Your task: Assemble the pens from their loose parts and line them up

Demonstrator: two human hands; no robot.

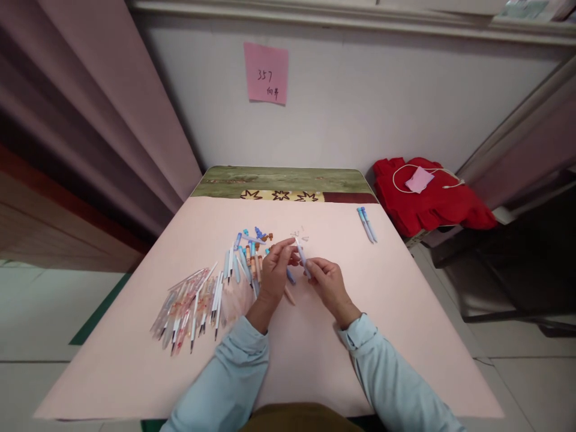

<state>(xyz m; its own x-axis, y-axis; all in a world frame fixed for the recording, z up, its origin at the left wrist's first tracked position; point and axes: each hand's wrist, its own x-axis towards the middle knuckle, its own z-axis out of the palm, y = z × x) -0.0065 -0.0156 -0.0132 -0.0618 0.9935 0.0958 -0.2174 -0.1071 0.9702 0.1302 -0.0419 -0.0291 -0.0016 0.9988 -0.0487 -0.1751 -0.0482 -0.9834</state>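
Note:
Both hands meet over the middle of a pale pink table (396, 336). My right hand (329, 283) is closed around the lower end of a light blue pen barrel (300, 252), which points up and away. My left hand (275, 267) pinches near the barrel's upper end with thumb and fingers. Just left of my hands lies a heap of several pen parts (245, 255), blue and orange. Further left is a fan of several refills and clear sleeves (193, 303). A few tiny clear pieces (300, 234) lie beyond my hands.
Two finished blue pens (367, 224) lie side by side at the table's far right. A green patterned cloth (283, 180) covers the far edge. Red fabric with a white cord and a pink slip (427, 192) sits to the right. A pink note (266, 73) hangs on the wall.

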